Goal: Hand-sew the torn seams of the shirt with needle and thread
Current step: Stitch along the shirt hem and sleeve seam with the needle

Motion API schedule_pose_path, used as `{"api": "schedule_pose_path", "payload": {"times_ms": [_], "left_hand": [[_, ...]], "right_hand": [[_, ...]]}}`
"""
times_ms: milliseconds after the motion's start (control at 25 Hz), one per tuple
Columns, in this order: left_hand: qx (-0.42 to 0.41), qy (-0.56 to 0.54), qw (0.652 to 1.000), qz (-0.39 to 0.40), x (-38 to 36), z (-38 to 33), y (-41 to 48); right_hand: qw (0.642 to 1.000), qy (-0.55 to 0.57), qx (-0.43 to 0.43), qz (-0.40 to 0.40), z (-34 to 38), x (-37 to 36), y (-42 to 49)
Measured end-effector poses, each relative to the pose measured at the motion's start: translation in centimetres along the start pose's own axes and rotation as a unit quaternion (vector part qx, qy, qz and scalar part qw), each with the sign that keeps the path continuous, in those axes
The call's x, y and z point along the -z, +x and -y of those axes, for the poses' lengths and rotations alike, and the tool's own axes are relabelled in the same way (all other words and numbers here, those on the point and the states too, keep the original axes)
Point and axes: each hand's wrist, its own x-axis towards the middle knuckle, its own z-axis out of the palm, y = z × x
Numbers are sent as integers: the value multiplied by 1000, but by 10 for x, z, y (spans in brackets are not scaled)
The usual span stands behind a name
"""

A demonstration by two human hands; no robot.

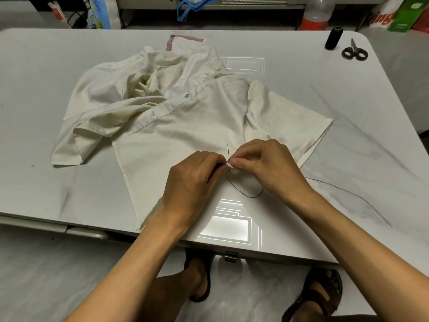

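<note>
With the left hand (195,182) pinching the cream button-front shirt (185,126) taut, the right hand (267,168) at three o'clock, fingers (246,156) clamped on the thin needle (228,151), should pull straight

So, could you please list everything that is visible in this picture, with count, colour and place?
shirt: one, cream, crumpled mid-table
table: one, pale grey
needle: one, dark, upright between the hands
thread: one strand, dark, looping below the hands, trailing right
spool: one, dark, far right corner
scissors: one pair, black handles, beside spool
bottle: one, clear, red label, behind table
sandals: two, dark, floor
left hand: one, pinches shirt fold
right hand: one, pinches needle
</note>
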Motion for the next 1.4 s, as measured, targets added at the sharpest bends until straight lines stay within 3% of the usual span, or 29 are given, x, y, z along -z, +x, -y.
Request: {"api": "schedule_pose_path", "payload": {"times_ms": [240, 480, 640, 840, 1080, 1280, 1400], "left_hand": [[-23, 2, 1000, 1, 1, 0, 1], [-31, -5, 999, 17, 2, 2, 0], [-29, -13, 999, 27, 3, 2, 1], [-11, -23, 999, 34, 5, -1, 2], [31, -4, 997, 70, 6, -5, -1], [173, 100, 975, 94, 15, -22, -4], [265, 138, 940, 161, 21, -42, -8]], "right_hand": [[996, 78, -39, 32, -1, 1, 1], [995, 48, -37, 83, -3, 4, 5], [993, 117, -25, 2, 0, 1, 5], [932, 341, -48, -111, 4, 8, 8], [932, 343, -26, -111, 5, 1, 7], [919, 384, -39, -78, 5, 4, 10], [956, 284, -41, -61, -6, 6, 12]]}}
